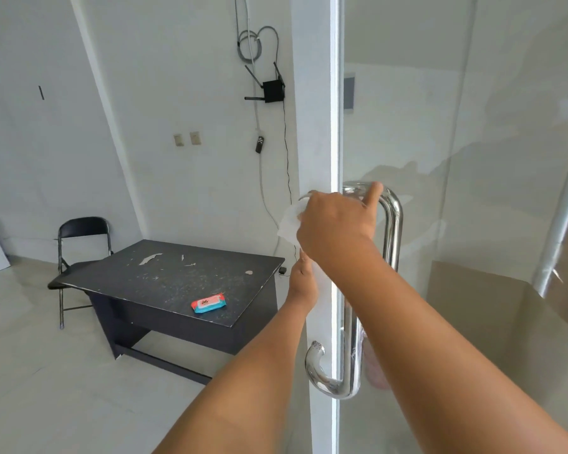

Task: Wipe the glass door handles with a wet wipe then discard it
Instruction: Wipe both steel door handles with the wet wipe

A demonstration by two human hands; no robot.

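A glass door (456, 191) stands edge-on in front of me, with chrome tube handles on both faces. My right hand (336, 224) grips a white wet wipe (289, 224) against the top bend of the near-side handle; the forefinger rests over the far-side handle (394, 224). My left hand (304, 280) is lower, its fingers closed around the near handle's vertical bar, which the hand and door edge mostly hide. The near handle's lower bend (318, 375) shows bare.
A dark desk (164, 283) stands left of the door with a red and blue wet wipe pack (209, 303) near its front edge. A black folding chair (79, 250) sits behind it. A router (273, 90) and cables hang on the wall.
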